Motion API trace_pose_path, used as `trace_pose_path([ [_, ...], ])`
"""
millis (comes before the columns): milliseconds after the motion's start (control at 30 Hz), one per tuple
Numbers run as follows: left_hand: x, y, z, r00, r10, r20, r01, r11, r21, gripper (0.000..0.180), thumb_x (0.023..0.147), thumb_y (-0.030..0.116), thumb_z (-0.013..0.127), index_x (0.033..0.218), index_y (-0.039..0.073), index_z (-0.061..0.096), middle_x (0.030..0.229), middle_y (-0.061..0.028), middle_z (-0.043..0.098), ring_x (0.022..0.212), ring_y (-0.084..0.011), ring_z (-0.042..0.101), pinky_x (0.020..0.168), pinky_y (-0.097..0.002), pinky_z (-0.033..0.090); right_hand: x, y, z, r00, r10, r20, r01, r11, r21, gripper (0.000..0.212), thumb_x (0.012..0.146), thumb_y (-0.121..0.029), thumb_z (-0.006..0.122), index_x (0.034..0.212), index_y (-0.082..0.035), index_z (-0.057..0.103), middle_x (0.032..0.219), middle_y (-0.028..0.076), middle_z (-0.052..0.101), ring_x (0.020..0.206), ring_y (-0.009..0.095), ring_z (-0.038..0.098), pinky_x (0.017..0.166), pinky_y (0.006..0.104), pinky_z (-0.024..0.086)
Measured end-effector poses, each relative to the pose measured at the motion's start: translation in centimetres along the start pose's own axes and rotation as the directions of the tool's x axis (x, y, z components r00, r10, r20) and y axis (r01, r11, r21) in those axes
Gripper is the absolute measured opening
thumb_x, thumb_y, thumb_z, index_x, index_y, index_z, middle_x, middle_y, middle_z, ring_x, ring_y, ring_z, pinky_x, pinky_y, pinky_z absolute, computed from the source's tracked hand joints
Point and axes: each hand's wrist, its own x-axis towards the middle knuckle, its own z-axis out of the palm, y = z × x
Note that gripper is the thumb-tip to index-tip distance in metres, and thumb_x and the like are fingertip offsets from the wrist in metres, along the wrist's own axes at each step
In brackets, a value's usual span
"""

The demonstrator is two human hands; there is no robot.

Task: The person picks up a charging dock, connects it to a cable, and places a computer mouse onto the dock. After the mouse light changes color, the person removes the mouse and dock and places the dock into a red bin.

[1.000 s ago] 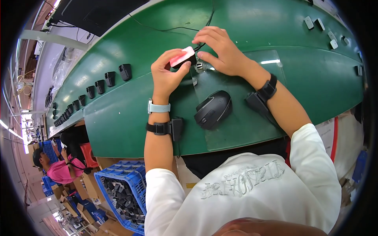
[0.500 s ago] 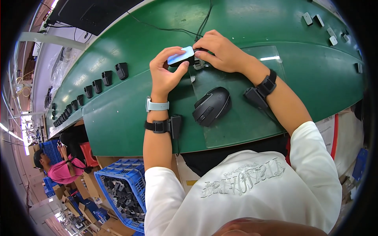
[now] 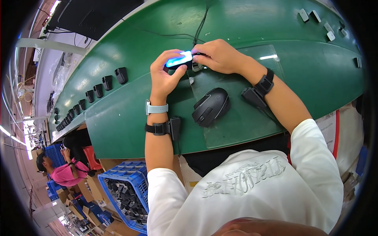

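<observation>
My left hand [image 3: 165, 76] is closed around a small black device [image 3: 180, 59] whose top glows bright blue and white. The thumb presses its near side while the fingers wrap the far side. At the device's right end, my right hand [image 3: 218, 57] pinches the end of a black cable [image 3: 199, 53], mostly covered by the fingers. Whether the cable end is inside the device cannot be seen. Beneath the right fingertips sits a small metal connector piece [image 3: 198, 66]. Nearer to me lies a black computer mouse [image 3: 211, 107], partly on a clear sheet [image 3: 246, 118].
Along the green table [image 3: 126, 129], a row of black housings [image 3: 121, 75] runs to the left. Several small white pieces [image 3: 303, 15] lie at the far right. A blue crate [image 3: 130, 169] of black parts stands below the table edge. A seated person in pink [image 3: 67, 173] is at left.
The device's top has gone from a pale glow to a brighter blue-white one. Both hands keep their hold, the right hand slightly lower and nearer me.
</observation>
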Motion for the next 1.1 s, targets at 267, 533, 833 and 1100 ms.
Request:
trace_pose_path([
  [267,0.5,0.1,0.4,0.987,0.135,0.082,-0.152,0.953,0.260,0.046,0.068,-0.006,0.079,0.111,0.002,0.063,0.119,-0.0141,0.066,0.113,-0.0273,0.064,0.096,-0.0362,0.052,0.1,-1.3,-1.4,0.972,0.225,0.069,-0.226,0.974,0.013,0.026,0.094,-0.036,0.062,0.103,-0.014,0.072,0.075,0.012,0.070,0.070,0.035,0.067,0.065,0.0445,0.050],
  [533,-0.4,-0.9,0.3,0.981,0.116,-0.159,-0.057,0.941,0.334,0.040,0.073,0.006,0.086,0.107,0.003,0.067,0.114,-0.0126,0.070,0.104,-0.0229,0.067,0.092,-0.0357,0.053,-2.4,-0.2,-3.4,0.978,0.173,0.119,-0.174,0.985,-0.001,0.029,0.090,-0.045,0.068,0.096,-0.018,0.079,0.081,0.009,0.073,0.077,0.031,0.069,0.068,0.0418,0.053],
  [833,-0.7,-5.3,-6.9,0.723,-0.056,-0.688,0.616,0.501,0.607,0.062,0.094,0.055,0.067,0.104,-0.006,0.075,0.096,-0.0217,0.069,0.088,-0.0349,0.067,0.081,-0.0446,0.051,-10.1,9.1,-16.8,0.848,0.046,-0.528,-0.291,0.874,-0.390,0.035,0.079,-0.030,0.081,0.105,-0.009,0.071,0.112,0.013,0.067,0.111,0.035,0.060,0.098,0.0448,0.047],
  [1100,1.6,-7.0,-4.2,0.789,0.276,-0.549,0.482,0.276,0.832,0.064,0.100,0.043,0.061,0.139,-0.008,0.052,0.125,-0.0249,0.058,0.112,-0.0384,0.055,0.097,-0.0483,0.046,-20.5,25.4,-35.3,0.269,0.480,-0.835,-0.963,0.129,-0.236,0.063,0.084,-0.046,0.074,0.126,-0.001,0.064,0.119,0.022,0.070,0.111,0.041,0.066,0.097,0.0488,0.052],
])
